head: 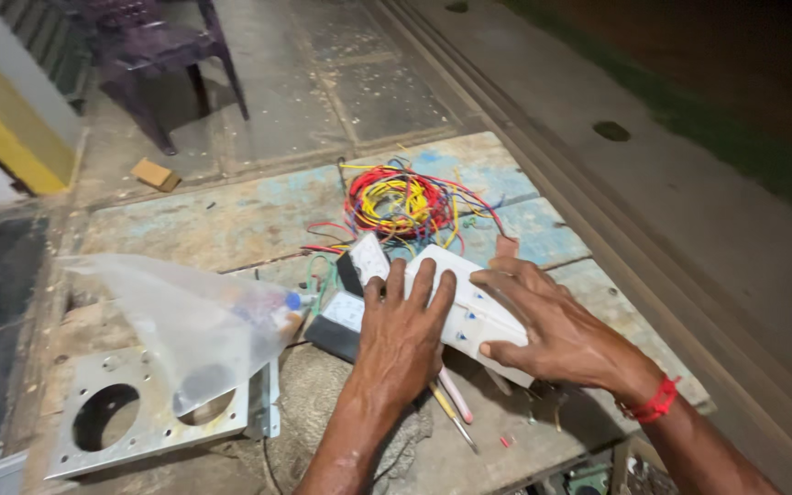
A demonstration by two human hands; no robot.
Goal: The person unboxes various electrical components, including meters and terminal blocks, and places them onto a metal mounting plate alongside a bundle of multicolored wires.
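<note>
My left hand (402, 332) lies flat with fingers spread on a white plastic switch board (466, 302) and the black-edged module (341, 323) beside it. Opposite it, my right hand (547, 321), with a red thread on the wrist, grips the far side of the white board, thumb against its near edge. Small blue marks dot the board's face. A tangle of red, yellow and blue wires (402, 203) lies just beyond the board. Another small white module (367, 259) rests between the wires and my left hand.
A clear plastic bag (185, 316) lies over a metal plate with round holes (130, 417) at the left. Screwdrivers (452, 403) poke out under my hands. A dark plastic chair (153, 50) and a small cardboard box (155, 174) stand on the concrete floor behind the worn blue tabletop (231, 215).
</note>
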